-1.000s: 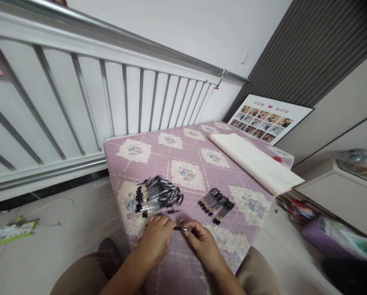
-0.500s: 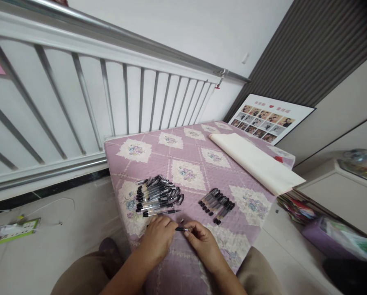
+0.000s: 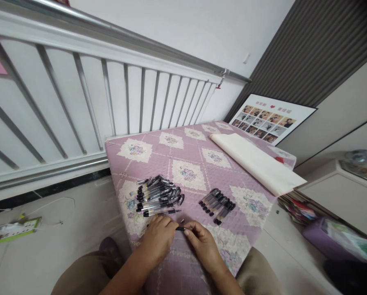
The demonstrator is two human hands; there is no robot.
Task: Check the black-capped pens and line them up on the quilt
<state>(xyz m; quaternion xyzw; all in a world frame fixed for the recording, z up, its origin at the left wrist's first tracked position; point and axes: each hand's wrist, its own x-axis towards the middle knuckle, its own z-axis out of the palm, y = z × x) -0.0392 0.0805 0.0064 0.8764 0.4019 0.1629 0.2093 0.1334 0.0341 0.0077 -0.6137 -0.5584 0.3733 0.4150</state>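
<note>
Compared with half a second before, the two hands had drawn a little closer. The short black stretch of the pen (image 3: 180, 228) between them had shrunk, and its pale tip was now hidden under the right fingers. The left hand (image 3: 159, 238) was closed over one end of that pen and the right hand (image 3: 202, 242) pinched the other end. They held it just above the near edge of the bench (image 3: 159, 164). The piles had not moved.

The bench wore a pink quilted cloth (image 3: 202, 172) with floral squares. It stood against a white railing (image 3: 109, 102), on a pale tiled floor (image 3: 63, 229).

There were two groups of pens. A loose heap (image 3: 158, 196) lay on the left, too tangled to count, and a tidy row (image 3: 216, 202) of roughly eight lay on the right. One tiny loose piece (image 3: 181, 221) lay just beyond the hands. One cream sheet (image 3: 257, 163) lay at the far right, with one photo board (image 3: 271, 119) leaning behind it. One power strip (image 3: 14, 228) lay on the floor.
</note>
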